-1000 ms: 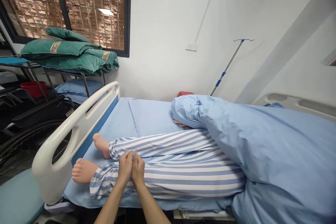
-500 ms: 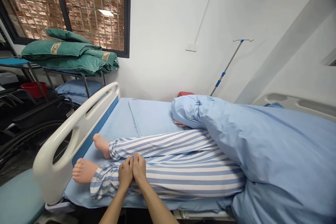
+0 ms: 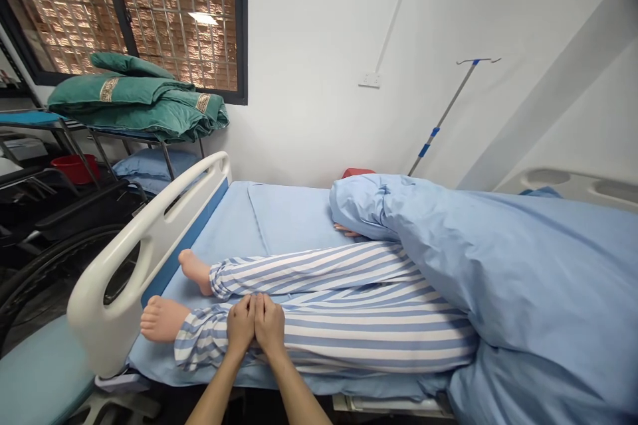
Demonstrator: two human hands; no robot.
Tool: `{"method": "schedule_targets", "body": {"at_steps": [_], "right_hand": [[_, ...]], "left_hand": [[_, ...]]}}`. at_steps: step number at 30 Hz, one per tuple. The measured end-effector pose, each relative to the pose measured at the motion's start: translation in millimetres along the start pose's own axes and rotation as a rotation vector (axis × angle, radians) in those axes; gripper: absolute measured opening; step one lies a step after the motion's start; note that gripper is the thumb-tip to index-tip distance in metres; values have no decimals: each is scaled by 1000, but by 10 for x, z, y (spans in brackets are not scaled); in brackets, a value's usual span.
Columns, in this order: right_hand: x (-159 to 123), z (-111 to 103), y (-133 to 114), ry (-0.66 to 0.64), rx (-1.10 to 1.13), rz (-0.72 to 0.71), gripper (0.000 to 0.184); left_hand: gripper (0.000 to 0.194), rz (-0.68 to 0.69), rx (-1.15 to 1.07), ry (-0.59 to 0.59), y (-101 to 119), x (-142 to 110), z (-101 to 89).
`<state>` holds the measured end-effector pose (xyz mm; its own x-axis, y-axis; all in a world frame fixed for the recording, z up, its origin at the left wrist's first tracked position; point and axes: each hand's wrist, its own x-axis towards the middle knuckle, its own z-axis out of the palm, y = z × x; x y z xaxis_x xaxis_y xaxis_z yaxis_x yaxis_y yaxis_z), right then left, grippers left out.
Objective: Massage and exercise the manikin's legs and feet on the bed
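Footboard (image 3: 87,312); bare feet (image 3: 164,319) beside it; trousers (image 3: 373,342), blue-and-white striped, lay along the bed (image 3: 294,212), crumpled at the cuffs (image 3: 185,345); left hand (image 3: 240,325), then right hand (image 3: 270,324), side by side on the near leg, fingers (image 3: 244,305) curled, whether gripping cloth I could not tell; rightward, stripes ran smoother, under a blue quilt (image 3: 538,265).

Hands (image 3: 241,327) rest on the nearer leg (image 3: 379,342), left of the quilt (image 3: 528,265).

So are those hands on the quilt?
No, the left hand and right hand are side by side at the nearer trouser leg.
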<state>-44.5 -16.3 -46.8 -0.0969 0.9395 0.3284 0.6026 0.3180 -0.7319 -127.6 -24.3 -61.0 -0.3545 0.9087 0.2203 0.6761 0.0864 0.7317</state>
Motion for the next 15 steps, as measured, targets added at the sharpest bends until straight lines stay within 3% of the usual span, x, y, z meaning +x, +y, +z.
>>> {"method": "schedule_targets", "body": {"at_steps": [6,15], "right_hand": [[39,-40,-5,29,194,56,41],[122,-75,95,80,521,146,43]], "left_hand": [[30,-47,-66,-18,99,17,12],[35,-91,-332,43,627,63,-16]]}}
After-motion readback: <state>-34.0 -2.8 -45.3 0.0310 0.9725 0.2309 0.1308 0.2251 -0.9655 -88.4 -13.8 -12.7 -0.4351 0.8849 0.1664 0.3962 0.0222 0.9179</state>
